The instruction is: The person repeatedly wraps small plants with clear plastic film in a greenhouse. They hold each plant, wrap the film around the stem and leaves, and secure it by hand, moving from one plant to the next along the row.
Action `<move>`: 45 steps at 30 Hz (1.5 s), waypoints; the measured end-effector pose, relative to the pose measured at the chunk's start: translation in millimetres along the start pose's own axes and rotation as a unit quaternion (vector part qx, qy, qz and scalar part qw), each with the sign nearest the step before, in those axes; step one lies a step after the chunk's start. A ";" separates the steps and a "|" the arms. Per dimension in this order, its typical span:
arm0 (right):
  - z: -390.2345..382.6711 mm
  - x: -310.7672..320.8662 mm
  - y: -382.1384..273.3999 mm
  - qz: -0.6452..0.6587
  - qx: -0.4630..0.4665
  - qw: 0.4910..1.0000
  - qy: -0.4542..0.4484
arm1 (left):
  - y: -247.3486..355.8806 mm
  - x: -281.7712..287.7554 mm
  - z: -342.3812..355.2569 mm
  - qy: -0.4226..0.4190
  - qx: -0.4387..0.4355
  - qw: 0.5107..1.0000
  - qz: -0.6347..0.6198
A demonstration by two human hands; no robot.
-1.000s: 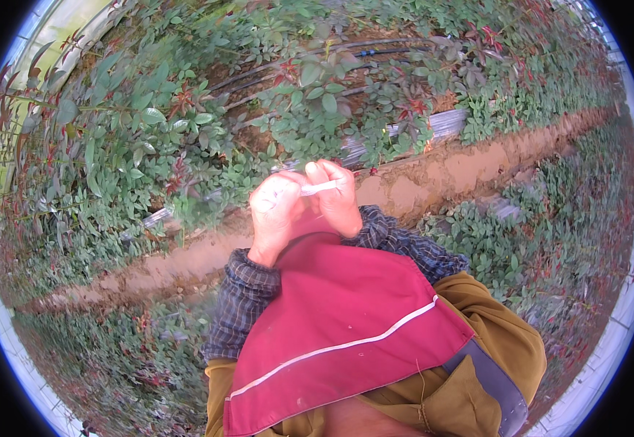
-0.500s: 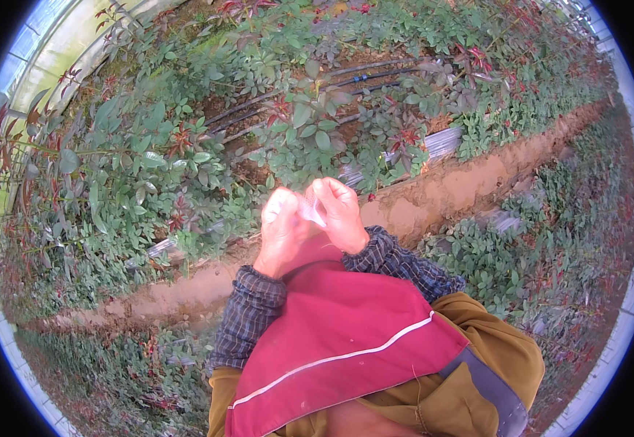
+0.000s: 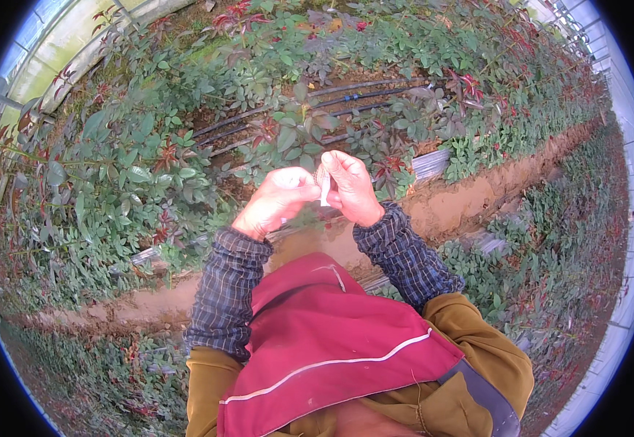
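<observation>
My left hand and my right hand are raised close together in front of my apron. A small, thin white mesh sleeve is pinched between the fingers of both. Its narrow white end hangs down between the hands, while my fingers cover much of the rest. Just beyond the hands stand rose bushes with green and dark red leaves; neither hand touches them.
A bare soil path runs slantwise behind my hands, with planted rows on both sides. Dark irrigation pipes lie across the far bed. Clear plastic sheeting edges it. A greenhouse wall curves along the left.
Both hands have risen a little away from my body, and the forearms are spread wider. The mesh sleeve has turned from spread between the fingers to a narrow, upright strip.
</observation>
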State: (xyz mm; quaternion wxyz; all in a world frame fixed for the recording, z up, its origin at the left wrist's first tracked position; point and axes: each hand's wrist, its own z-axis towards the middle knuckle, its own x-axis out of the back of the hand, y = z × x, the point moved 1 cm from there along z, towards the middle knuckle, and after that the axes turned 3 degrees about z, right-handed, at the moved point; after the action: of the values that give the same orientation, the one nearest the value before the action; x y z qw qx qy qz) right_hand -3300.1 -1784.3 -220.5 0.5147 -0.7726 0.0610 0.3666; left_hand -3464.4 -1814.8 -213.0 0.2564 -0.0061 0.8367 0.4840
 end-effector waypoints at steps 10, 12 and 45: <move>32.7 17.4 -48.6 -0.141 -0.039 0.987 -0.069 | 12.6 10.9 43.0 -0.002 -0.125 0.985 -0.121; 45.8 24.5 -52.8 -0.159 -0.015 0.985 -0.062 | 19.3 16.9 53.1 0.002 -0.137 0.985 -0.106; 146.1 40.3 -35.6 -0.143 -0.046 0.985 0.084 | 58.8 81.5 117.1 0.180 -0.115 0.977 0.019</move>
State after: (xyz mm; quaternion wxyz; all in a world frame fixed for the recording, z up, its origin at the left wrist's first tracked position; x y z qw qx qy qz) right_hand -3327.7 -1633.7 -248.6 0.5185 -0.8245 -0.0235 0.2254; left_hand -3500.9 -1669.0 -247.9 0.0897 -0.1064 0.8077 0.5730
